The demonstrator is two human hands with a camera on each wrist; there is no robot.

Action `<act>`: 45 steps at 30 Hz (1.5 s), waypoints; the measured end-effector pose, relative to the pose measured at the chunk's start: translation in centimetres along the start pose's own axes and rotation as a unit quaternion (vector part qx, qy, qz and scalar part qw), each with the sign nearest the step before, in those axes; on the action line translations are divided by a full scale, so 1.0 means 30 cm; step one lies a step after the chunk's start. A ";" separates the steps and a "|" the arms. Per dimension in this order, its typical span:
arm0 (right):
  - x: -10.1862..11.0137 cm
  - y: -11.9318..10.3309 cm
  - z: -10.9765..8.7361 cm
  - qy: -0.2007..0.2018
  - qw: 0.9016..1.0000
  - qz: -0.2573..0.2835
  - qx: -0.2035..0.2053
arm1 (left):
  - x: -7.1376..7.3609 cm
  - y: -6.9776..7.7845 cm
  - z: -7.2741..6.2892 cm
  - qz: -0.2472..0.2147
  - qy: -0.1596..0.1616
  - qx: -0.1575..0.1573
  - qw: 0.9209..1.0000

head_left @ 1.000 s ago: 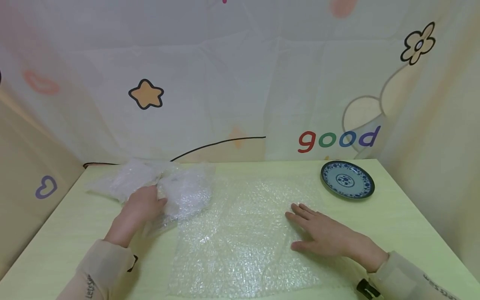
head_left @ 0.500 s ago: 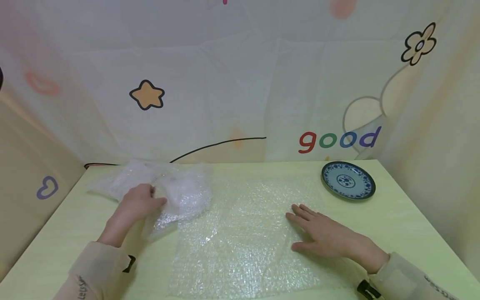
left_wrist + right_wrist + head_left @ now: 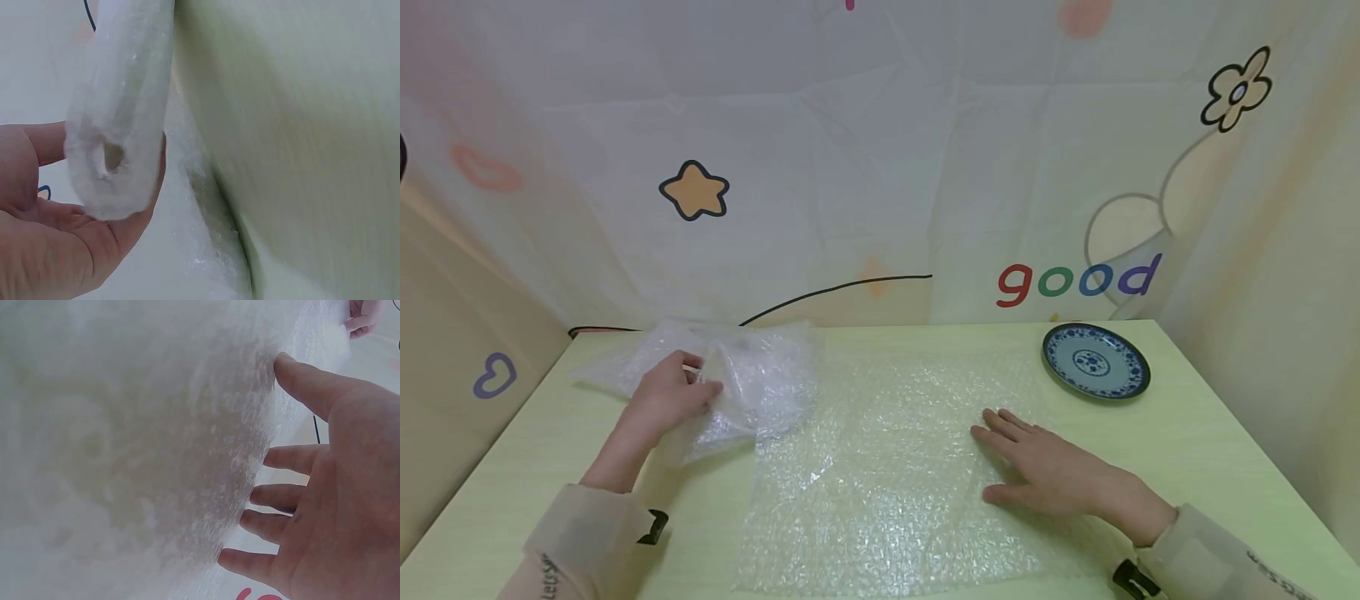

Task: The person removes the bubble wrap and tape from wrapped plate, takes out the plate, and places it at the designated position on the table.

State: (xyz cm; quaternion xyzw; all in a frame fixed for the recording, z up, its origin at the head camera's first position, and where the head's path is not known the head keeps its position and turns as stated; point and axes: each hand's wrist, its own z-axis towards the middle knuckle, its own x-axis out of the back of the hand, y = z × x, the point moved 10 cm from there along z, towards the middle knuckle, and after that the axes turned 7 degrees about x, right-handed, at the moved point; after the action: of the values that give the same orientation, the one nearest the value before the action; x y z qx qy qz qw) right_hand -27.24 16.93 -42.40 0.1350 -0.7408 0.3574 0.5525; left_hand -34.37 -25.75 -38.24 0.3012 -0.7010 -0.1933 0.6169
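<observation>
My left hand [image 3: 673, 392] grips a bubble-wrapped bundle [image 3: 760, 379] at its left end, near the table's back left. In the left wrist view its thumb and fingers curl round a folded end of the bubble wrap [image 3: 125, 125] that has a small hole in it. What the wrap contains cannot be made out. A flat sheet of bubble wrap [image 3: 880, 483] lies over the middle of the table, reaching up to the bundle. On its right part rests my right hand [image 3: 1052, 467], fingers straight and spread; the right wrist view shows those fingertips [image 3: 284, 359] touching the sheet.
At the back right of the pale table [image 3: 1210, 467] lies a blue-and-white patterned plate [image 3: 1093, 360]. More wrapped material [image 3: 632, 362] lies left of the left hand. Behind the table hangs a printed curtain [image 3: 880, 167], with further cloth at both sides.
My left hand has shifted slightly left and back, drawing the bundle's near corner with it, so the wrap between the bundles closes up. The right hand, sheet and plate have stayed put.
</observation>
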 end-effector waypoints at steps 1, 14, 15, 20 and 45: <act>0.000 0.000 0.000 0.000 1.000 0.000 0.000 | 0.006 -0.003 0.000 -0.005 0.003 0.000 1.000; 0.001 0.000 0.000 -0.003 1.000 0.003 -0.005 | 0.086 -0.043 0.000 -0.051 0.054 0.006 0.997; 0.000 0.001 0.001 -0.002 1.000 0.003 -0.004 | 0.094 -0.046 -0.002 -0.054 0.060 0.005 0.997; -0.004 0.000 0.001 -0.001 1.000 0.001 0.002 | 0.133 -0.063 -0.011 -0.059 0.082 0.006 0.995; 0.000 -0.011 0.003 0.005 1.000 -0.016 0.001 | 0.246 -0.046 -0.083 -0.091 0.124 0.015 0.988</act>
State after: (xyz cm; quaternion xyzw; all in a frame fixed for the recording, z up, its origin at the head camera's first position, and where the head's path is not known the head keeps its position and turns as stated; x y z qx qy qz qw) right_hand -27.12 16.64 -42.29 0.1461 -0.7355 0.3496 0.5617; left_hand -32.11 -31.39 -33.20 0.3945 -0.5918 -0.1995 0.6741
